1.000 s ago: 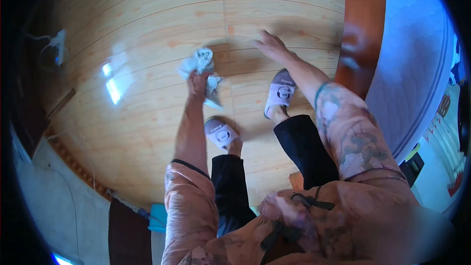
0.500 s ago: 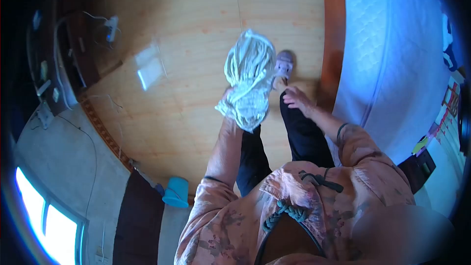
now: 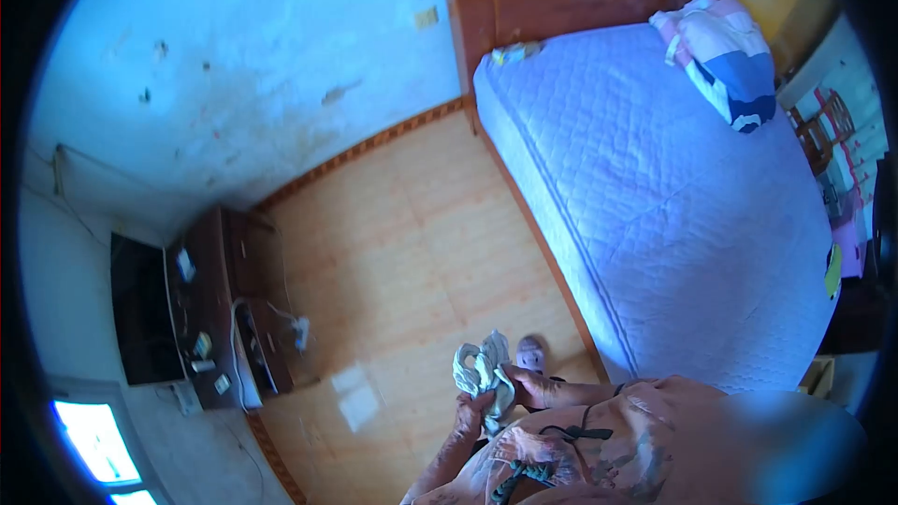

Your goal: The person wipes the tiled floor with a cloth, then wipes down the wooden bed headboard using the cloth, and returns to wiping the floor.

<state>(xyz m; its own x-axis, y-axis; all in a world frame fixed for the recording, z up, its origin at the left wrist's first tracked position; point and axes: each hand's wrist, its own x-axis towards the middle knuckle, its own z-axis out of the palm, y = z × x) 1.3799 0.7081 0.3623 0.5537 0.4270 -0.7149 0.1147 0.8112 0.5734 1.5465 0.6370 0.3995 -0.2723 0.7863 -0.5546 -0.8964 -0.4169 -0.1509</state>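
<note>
A bunched pale cloth (image 3: 483, 369), whitish-green with thick folds and a loop at its upper left, is held in front of my body. My left hand (image 3: 473, 410) is closed on its lower left side. On the right side of the bundle, my right hand (image 3: 528, 386) also grips it, with part of its fingers hidden behind the folds. Just beyond my right hand, one mauve shoe (image 3: 530, 353) shows on the floor.
To the right stands a bed with a quilted lavender mattress cover (image 3: 636, 206) and a bundled quilt (image 3: 725, 61) at its far end. A dark cabinet (image 3: 210, 318), a television (image 3: 145, 309) and a white power strip (image 3: 300, 332) with cables are at the left. Tiled floor (image 3: 402, 243) lies between.
The view has tilted up toward the bed and far wall. My right hand has come from beside my leg to the cloth, which is now held by both hands, closer to my body.
</note>
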